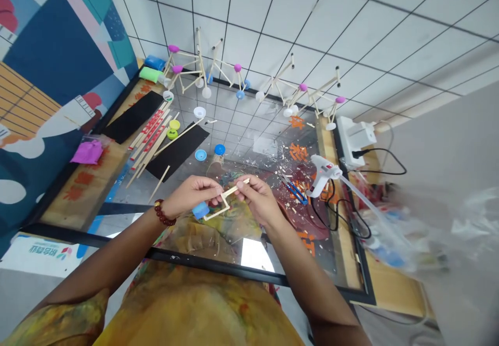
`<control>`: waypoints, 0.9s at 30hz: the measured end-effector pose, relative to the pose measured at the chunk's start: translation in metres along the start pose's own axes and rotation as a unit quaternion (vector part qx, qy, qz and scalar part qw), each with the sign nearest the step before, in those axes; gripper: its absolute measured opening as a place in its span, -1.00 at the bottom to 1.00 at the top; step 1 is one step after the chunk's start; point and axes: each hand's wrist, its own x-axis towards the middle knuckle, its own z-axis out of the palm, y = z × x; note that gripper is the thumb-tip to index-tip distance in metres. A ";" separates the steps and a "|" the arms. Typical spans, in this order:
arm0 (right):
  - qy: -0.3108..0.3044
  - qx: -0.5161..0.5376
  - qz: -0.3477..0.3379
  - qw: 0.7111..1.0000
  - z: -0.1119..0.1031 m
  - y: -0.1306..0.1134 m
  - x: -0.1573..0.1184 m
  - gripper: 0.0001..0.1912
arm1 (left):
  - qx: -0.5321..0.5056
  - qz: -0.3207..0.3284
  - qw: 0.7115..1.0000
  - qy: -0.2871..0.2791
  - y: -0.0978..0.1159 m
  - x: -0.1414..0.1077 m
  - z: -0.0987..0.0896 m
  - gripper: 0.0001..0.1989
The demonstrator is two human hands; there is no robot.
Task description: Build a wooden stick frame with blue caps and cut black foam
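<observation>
Both hands hold a small frame of pale wooden sticks [222, 209] above the glass table top, with a blue piece [200, 210] at its lower left end. My left hand [197, 195], with a red bead bracelet at the wrist, pinches the frame near its upper joint. The fingers of my right hand [256, 196] are closed on the right end of the sticks. Just beyond the hands lie a dark blue cap [220, 149] and a light blue cap [200, 155].
A white glue gun [323, 174] with a black cable and blue-handled pliers [295, 190] are on the right among wood scraps. Several stick models [237, 68] line the back edge. Loose sticks [150, 138], black sheets [134, 117] and a purple packet [87, 151] are left.
</observation>
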 end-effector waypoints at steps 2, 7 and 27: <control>0.006 -0.011 -0.003 1.000 0.002 0.002 0.001 -0.81 | -0.012 -0.007 1.000 0.003 0.000 -0.001 -0.001 -0.71; -0.047 -0.143 -0.053 0.987 -0.004 -0.006 -0.003 -0.74 | -0.013 -0.031 0.999 0.005 -0.004 0.000 -0.011 -0.72; -0.033 -0.418 -0.251 0.872 0.001 -0.016 -0.012 -0.64 | 0.231 0.053 0.969 -0.062 0.005 0.005 -0.011 -0.81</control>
